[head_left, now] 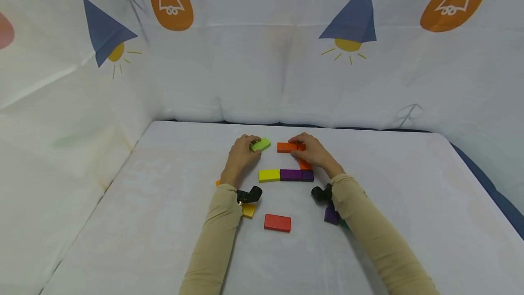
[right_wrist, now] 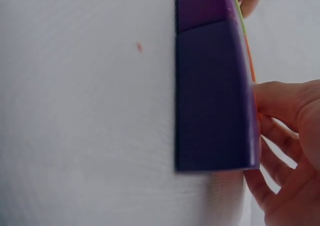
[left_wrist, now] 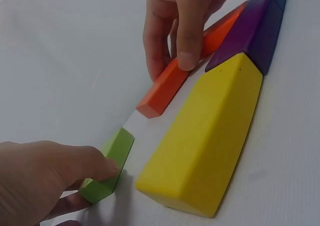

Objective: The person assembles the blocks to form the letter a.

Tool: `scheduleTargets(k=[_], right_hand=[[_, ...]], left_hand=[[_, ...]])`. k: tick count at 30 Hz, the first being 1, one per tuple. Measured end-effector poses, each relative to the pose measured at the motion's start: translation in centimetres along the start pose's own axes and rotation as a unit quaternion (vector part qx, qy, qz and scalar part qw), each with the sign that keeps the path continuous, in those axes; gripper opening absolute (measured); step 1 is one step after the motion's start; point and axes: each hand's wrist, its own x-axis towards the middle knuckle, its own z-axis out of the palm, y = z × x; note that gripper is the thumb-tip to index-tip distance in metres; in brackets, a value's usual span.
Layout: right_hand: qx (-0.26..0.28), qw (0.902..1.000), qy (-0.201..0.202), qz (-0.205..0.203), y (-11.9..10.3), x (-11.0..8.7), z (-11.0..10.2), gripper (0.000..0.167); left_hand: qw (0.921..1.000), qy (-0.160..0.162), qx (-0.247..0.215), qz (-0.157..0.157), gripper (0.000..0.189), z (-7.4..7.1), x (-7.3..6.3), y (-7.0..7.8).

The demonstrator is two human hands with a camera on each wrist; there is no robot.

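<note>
My left hand [head_left: 240, 157] pinches a lime green block [head_left: 263, 143] between thumb and fingers, slightly tilted, left of the orange pieces. Across from it, my right hand [head_left: 316, 153] grips an orange block [head_left: 286, 147], thumb on the near side and fingers on the far side in the left wrist view. A second orange block [head_left: 304, 164] runs from its right end toward a row below. That row joins a yellow block [head_left: 269, 175], a purple block [head_left: 290, 175] and a dark purple block [right_wrist: 212, 100] end to end. Part of the orange pieces is hidden behind my right fingers.
A red block [head_left: 277, 223] lies nearer on the white table [head_left: 163, 240]. Beside the left sleeve sits a yellow-orange block [head_left: 248, 211]; another orange bit [head_left: 218, 183] peeks out. A dark purple block [head_left: 331, 215] and a green piece [head_left: 344, 224] lie partly under the right forearm.
</note>
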Motion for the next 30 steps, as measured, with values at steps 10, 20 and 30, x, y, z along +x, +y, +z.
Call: scheduleTargets(k=[10,20,30], right_hand=[[-0.001,1.0000,0.004,-0.003,0.15,-0.24,-0.09,0.038],[0.005,1.0000,0.001,-0.002,0.25,-0.46,-0.10,0.038],[0.011,0.9999,-0.001,0.000,0.12,-0.57,-0.21,0.039]], left_hand=[[0.9992,-0.033,-0.020,-0.010,0.041,-0.65,-0.19,0.16],[0.9986,-0.048,-0.020,-0.005,0.040,-0.69,-0.20,-0.11],[0.9977,-0.064,-0.021,0.010,0.041,-0.82,-0.21,-0.15]])
